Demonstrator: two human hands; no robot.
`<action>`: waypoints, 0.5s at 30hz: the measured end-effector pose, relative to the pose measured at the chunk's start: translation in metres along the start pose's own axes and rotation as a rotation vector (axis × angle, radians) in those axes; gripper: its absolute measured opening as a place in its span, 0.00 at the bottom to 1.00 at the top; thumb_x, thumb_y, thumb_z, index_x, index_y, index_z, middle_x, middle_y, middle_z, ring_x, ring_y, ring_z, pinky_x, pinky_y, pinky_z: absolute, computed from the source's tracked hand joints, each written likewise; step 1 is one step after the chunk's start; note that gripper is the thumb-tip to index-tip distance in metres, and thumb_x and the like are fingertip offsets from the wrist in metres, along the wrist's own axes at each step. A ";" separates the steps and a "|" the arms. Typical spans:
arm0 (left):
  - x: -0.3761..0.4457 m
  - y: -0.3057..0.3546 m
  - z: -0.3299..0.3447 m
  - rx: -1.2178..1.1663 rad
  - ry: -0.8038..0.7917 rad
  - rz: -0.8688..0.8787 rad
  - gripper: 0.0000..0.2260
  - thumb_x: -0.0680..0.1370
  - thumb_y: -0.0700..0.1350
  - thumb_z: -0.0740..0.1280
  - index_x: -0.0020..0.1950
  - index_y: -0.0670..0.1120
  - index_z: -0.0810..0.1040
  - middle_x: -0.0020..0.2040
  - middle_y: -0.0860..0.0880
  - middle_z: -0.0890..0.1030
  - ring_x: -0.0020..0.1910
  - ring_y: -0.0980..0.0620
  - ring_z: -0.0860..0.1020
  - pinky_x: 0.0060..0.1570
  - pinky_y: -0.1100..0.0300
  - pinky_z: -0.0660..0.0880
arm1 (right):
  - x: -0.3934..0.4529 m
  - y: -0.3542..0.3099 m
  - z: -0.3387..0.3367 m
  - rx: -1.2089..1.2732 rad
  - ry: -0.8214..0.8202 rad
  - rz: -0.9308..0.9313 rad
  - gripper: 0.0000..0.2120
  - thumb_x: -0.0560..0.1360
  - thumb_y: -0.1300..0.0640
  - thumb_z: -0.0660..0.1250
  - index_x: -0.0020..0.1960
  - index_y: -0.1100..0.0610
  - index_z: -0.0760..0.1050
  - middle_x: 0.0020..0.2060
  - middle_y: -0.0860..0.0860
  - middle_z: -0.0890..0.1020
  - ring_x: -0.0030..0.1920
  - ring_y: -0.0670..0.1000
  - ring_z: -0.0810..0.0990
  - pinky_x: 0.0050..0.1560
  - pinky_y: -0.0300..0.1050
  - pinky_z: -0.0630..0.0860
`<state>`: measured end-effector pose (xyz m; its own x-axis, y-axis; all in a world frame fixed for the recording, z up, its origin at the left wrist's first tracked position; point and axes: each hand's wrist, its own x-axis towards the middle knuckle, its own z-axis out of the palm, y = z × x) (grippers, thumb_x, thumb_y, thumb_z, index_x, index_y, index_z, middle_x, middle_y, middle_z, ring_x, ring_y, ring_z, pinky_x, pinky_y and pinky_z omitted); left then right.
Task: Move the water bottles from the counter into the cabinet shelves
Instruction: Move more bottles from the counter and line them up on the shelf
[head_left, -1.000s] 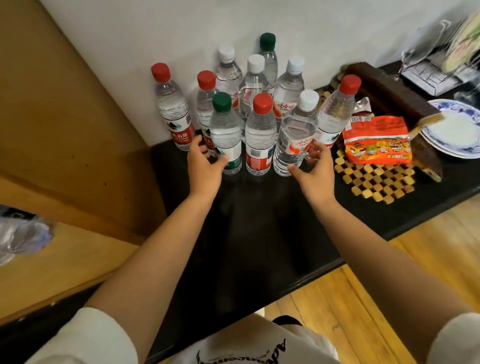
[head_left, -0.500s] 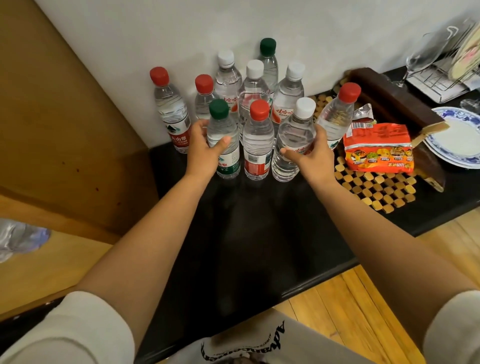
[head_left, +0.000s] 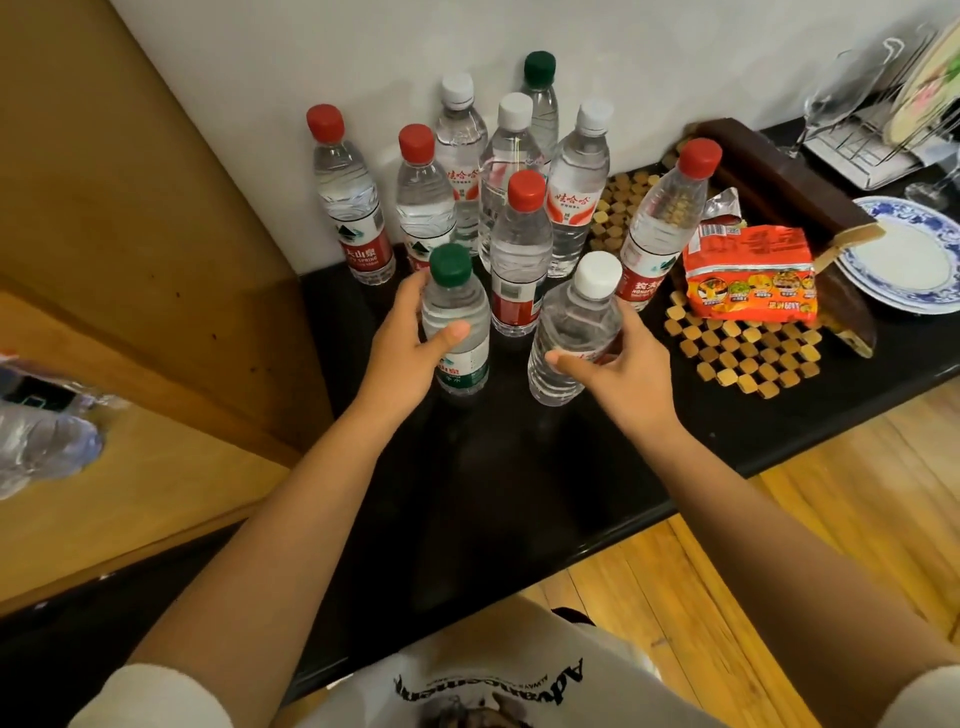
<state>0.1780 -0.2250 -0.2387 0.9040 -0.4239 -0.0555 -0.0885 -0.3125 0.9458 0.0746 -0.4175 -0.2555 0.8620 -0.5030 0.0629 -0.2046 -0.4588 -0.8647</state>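
Observation:
Several clear water bottles with red, white and green caps stand grouped against the white wall on the black counter (head_left: 519, 467). My left hand (head_left: 405, 348) grips a green-capped bottle (head_left: 457, 317), held upright in front of the group. My right hand (head_left: 618, 364) grips a white-capped bottle (head_left: 571, 332), tilted slightly toward me. Directly behind these two stands a red-capped bottle (head_left: 519, 260). Another red-capped bottle (head_left: 662, 223) leans at the right of the group. On the wooden cabinet shelf (head_left: 156, 467) at the far left lie clear bottles (head_left: 41, 441).
A wooden cabinet side panel (head_left: 156, 208) rises left of the counter. An orange noodle pack (head_left: 748, 280) lies on a bamboo mat (head_left: 753, 353) at right, with a dark wooden box (head_left: 779, 182), a blue-white plate (head_left: 909, 260) and a dish rack (head_left: 872, 145) beyond.
Both hands closed on the front green-capped and white-capped bottles and drew them toward me, away from the group. The view moved closer.

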 end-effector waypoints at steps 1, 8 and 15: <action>-0.010 -0.001 -0.001 0.009 -0.018 0.007 0.26 0.75 0.43 0.67 0.71 0.52 0.62 0.63 0.58 0.71 0.63 0.60 0.69 0.56 0.71 0.65 | -0.008 -0.002 0.002 -0.011 -0.017 0.005 0.35 0.62 0.47 0.76 0.66 0.50 0.68 0.58 0.45 0.77 0.58 0.43 0.75 0.60 0.44 0.73; -0.089 -0.012 -0.020 0.029 -0.130 -0.013 0.29 0.74 0.50 0.69 0.72 0.55 0.62 0.65 0.50 0.71 0.64 0.58 0.69 0.65 0.63 0.65 | -0.069 -0.025 0.030 -0.093 -0.056 0.009 0.36 0.60 0.43 0.75 0.65 0.50 0.69 0.53 0.43 0.75 0.55 0.42 0.72 0.52 0.33 0.66; -0.150 -0.029 -0.060 0.025 -0.136 -0.007 0.27 0.74 0.47 0.68 0.70 0.59 0.61 0.66 0.52 0.69 0.63 0.68 0.65 0.57 0.82 0.59 | -0.125 -0.050 0.067 -0.165 -0.068 -0.006 0.35 0.58 0.39 0.74 0.61 0.49 0.70 0.45 0.34 0.69 0.48 0.33 0.70 0.44 0.28 0.63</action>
<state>0.0705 -0.1013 -0.2389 0.8396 -0.5325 -0.1069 -0.0939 -0.3362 0.9371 0.0082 -0.2826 -0.2532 0.8917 -0.4516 0.0295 -0.2677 -0.5790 -0.7702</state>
